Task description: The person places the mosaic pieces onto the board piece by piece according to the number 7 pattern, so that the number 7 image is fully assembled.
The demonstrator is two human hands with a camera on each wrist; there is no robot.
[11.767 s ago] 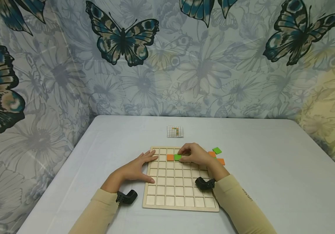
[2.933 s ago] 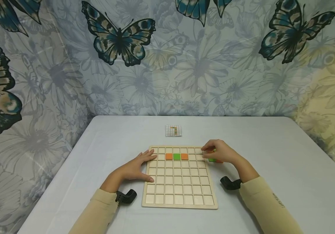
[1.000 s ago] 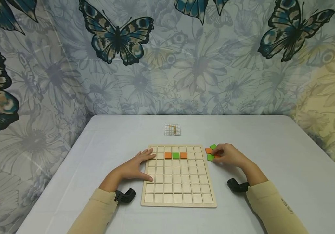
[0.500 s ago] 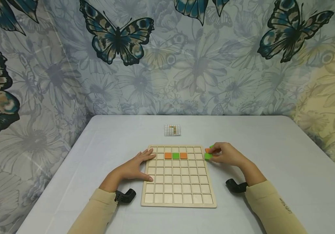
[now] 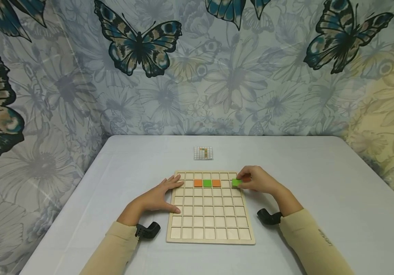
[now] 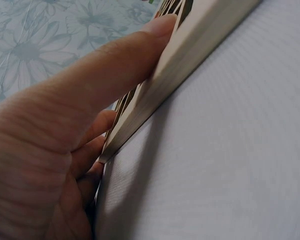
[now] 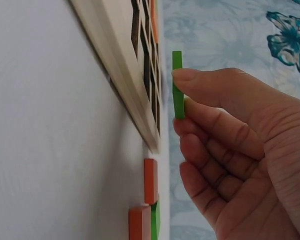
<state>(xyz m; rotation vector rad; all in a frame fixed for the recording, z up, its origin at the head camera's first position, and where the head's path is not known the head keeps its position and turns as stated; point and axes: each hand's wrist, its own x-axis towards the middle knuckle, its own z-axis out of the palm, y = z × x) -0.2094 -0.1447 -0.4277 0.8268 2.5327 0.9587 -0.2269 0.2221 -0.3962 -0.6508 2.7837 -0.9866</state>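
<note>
My right hand pinches a green square tile between thumb and fingers, over the right edge of a wooden grid board. In the right wrist view that green tile is seen edge-on, raised above the board. An orange tile, a green tile and another orange tile lie side by side in the board's second row from the back. My left hand rests on the board's left edge, fingers spread; in the left wrist view the thumb touches the rim.
Beside the board's right edge lie loose tiles, mostly hidden by my right hand in the head view. The right wrist view shows two orange tiles and a green tile. A small card with a printed coloured grid lies behind the board.
Since 11.8 seconds ago, an orange tile has joined the row. In the last second my right hand picked a green tile from the loose ones and carried it left. The left hand stayed put.
</note>
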